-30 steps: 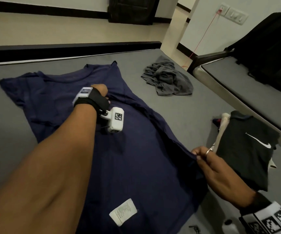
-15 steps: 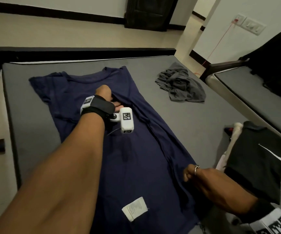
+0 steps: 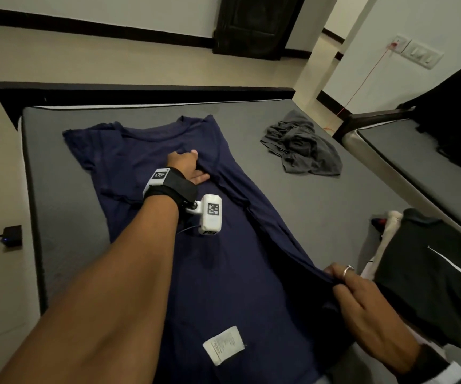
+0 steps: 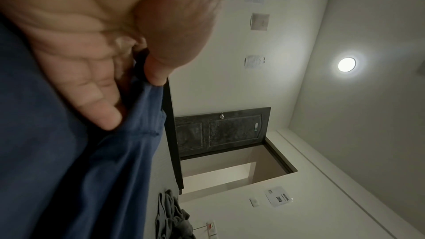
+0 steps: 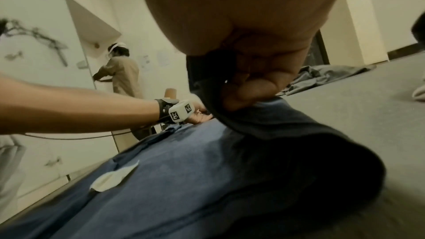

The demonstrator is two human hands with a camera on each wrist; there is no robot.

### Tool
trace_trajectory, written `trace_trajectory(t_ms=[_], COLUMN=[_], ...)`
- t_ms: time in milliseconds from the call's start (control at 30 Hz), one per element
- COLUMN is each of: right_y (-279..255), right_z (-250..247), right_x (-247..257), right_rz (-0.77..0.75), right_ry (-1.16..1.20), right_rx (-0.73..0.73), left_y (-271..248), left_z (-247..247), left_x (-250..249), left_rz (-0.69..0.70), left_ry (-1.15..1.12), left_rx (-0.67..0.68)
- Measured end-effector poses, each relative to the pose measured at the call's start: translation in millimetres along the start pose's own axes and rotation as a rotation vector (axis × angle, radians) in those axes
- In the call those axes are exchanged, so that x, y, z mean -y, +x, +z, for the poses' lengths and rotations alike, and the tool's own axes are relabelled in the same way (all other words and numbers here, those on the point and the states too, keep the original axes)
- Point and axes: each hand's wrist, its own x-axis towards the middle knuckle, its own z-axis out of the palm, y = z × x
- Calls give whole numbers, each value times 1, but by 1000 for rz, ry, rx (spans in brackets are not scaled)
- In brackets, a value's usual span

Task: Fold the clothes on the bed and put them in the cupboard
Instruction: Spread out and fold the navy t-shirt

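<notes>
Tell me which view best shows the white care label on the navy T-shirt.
The head view: the care label lies flat and unblocked on the navy T-shirt. The right wrist view shows it at a slant and blurred. The left wrist view misses it.

A gray bed [image 3: 293, 217] with a dark frame carries everything here. A navy T-shirt [image 3: 218, 273] lies spread flat along it, collar toward the far end, a white label [image 3: 223, 345] showing near its close hem. The left hand [image 3: 187, 169] rests on the shirt's upper part, and the right hand [image 3: 362, 297] sits at the shirt's near right edge. Beyond the right hand and well to the right of the left hand lies a crumpled gray garment [image 3: 301, 146], apart from the shirt. Just right of the right hand is a stack of folded clothes [image 3: 429, 273], a black piece with a white swoosh on top.
</notes>
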Motion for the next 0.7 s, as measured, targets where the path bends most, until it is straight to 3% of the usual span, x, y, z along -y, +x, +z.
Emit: trace_trajectory(t_ms=[67, 133, 200, 333, 533, 700], right_y=[-1, -2, 2, 14, 41, 68], right_z=[-6, -4, -5, -13, -6, 8], right_x=[2, 0, -2, 3, 7, -8], right_rz=[-56, -88, -123, -129, -48, 82], right_ry=[-41, -355, -539, -447, -451, -396], right_rx=[165, 441, 566, 549, 370, 439], left_y=[0, 4, 8, 10, 9, 9], left_z=[-1, -3, -4, -6, -9, -11], left_x=[0, 1, 2, 2, -2, -5], left_rz=[5, 19, 60, 212, 378, 279], left_ry=[-9, 26, 86, 259, 493, 383], left_rx=[-40, -90, -159, -247, -194, -195])
